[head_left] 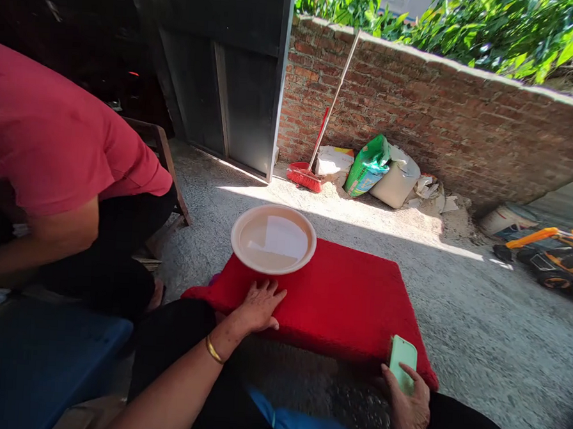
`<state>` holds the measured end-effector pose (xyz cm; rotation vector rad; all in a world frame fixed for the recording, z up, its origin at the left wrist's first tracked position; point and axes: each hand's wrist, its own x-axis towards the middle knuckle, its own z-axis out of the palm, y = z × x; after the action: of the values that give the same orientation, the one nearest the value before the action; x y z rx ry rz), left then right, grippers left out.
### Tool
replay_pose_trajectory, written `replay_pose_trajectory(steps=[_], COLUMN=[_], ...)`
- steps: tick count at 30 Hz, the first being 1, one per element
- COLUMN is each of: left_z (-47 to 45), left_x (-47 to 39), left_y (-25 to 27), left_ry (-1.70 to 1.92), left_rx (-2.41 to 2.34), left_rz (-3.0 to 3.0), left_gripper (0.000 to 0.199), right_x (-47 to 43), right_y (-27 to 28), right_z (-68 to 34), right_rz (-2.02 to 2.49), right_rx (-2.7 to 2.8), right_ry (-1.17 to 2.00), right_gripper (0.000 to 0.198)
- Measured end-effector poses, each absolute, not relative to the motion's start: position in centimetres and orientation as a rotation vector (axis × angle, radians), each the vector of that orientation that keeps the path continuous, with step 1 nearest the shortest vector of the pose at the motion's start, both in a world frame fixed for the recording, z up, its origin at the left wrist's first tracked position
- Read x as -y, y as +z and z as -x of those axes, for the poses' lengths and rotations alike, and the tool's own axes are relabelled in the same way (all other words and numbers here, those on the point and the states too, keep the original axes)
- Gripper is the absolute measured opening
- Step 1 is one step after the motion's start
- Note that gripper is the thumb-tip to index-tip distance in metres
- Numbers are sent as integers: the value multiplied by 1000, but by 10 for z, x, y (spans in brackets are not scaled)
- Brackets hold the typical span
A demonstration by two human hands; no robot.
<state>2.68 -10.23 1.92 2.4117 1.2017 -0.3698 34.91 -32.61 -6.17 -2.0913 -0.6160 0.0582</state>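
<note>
A red fleecy cloth (pixel 354 288) covers a low surface in front of my knees. My left hand (pixel 261 306), with a gold bangle on its wrist, lies on the cloth's near left part with fingers spread. Just beyond those fingertips stands a beige basin (pixel 239 253) of water, on the far left corner of the cloth. My right hand (pixel 409 397) grips a pale green scrub brush (pixel 403 352) at the cloth's near right corner. The brush is on edge, its bristles facing left and barely visible.
A person in a red shirt (pixel 64 139) sits at the left beside a blue surface (pixel 43 355). Beyond are a dark metal door (pixel 245 78), a red broom (pixel 310 179), a green sack (pixel 367 167) and a brick wall (pixel 417 100). A toy digger (pixel 553 257) stands right.
</note>
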Motion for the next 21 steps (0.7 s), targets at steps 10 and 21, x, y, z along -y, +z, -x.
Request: replay_pose_trajectory(steps=[10, 21], left_z=[-26, -26], left_x=[102, 103], left_y=[20, 19], left_ry=[-375, -359], left_rx=[-1201, -1198], left_rz=[-2382, -2399], left_gripper=[91, 93], right_x=[314, 288], right_y=[-62, -47], right_z=[-320, -296], right_rz=[1852, 1860], right_rx=[1012, 1116], right_ry=[229, 488], right_gripper=[55, 53])
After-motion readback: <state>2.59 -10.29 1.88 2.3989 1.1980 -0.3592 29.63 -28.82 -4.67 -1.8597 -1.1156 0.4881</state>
